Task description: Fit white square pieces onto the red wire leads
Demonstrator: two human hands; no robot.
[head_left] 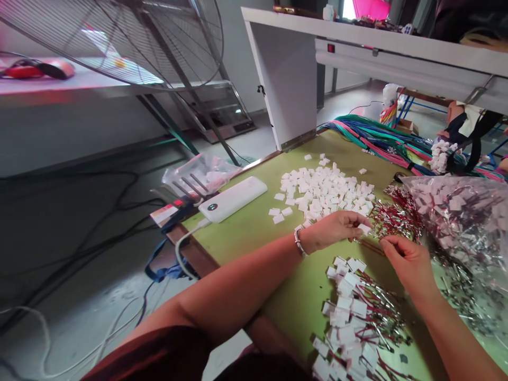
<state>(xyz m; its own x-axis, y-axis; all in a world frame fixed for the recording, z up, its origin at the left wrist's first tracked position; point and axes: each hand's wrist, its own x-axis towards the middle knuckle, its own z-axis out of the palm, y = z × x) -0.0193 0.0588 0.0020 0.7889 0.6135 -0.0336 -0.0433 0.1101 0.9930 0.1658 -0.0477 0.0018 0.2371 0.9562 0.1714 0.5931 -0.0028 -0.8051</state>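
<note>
I have the left hand [343,228] over the middle of the table, fingers drawn in around a small, flat, white plastic connector housing [364,229], which sits between thumb and forefinger and points toward the other hand. The right hand [410,262] is just beside it, narrow, with thumb and forefinger pinched on thin dark-red wires [371,246] that run across the short gap between the hands — too small for me to tell whether any wire end is seated in the housing. A silver-coloured bracelet [299,242] circles the left wrist. Beyond that hand I see a loose pile of white plastic housings [327,188] spread on the yellow-green tabletop [257,233]. Beside it, past the fingertips, lies a tangled heap of short red wires with silvery metal ends [397,217]. Nearer me is a cluster of white housings with red wires attached [349,312], housings on the left and metal ends on the right. A clear plastic bag full of white pieces [468,211] slumps at the right — behind it, long teal, blue and pink cables [377,140] stretch along the far side. A white, rounded power bank [234,200] rests near the left edge, a white cable [182,248] plugged into it.
</note>
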